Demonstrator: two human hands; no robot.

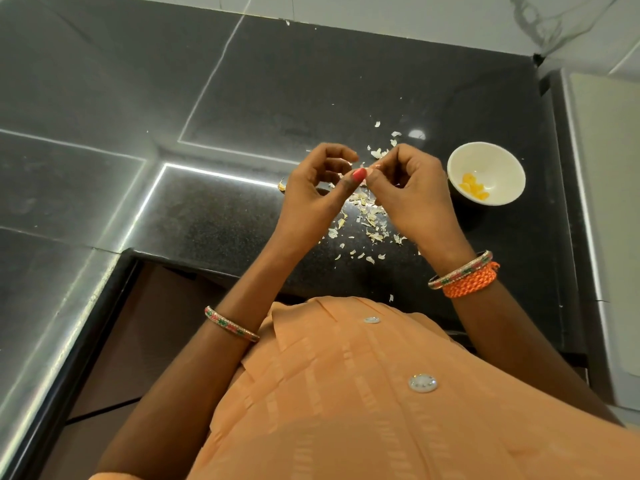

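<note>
Pinching a small garlic clove [370, 171], probably half-peeled though mostly hidden, left hand [311, 192] and right hand [412, 192] meet fingertip to fingertip above the skins [370, 216]. Its long axis is unreadable. The white bowl [485, 157] lies just right, nearest the right hand, across bare counter [485, 271].

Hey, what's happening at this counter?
A person is peeling what looks like garlic. The left hand and right hand together pinch a small clove above the black counter. Papery skins lie scattered beneath the hands. To the right stands a white bowl with a few yellowish peeled pieces in it.
</note>
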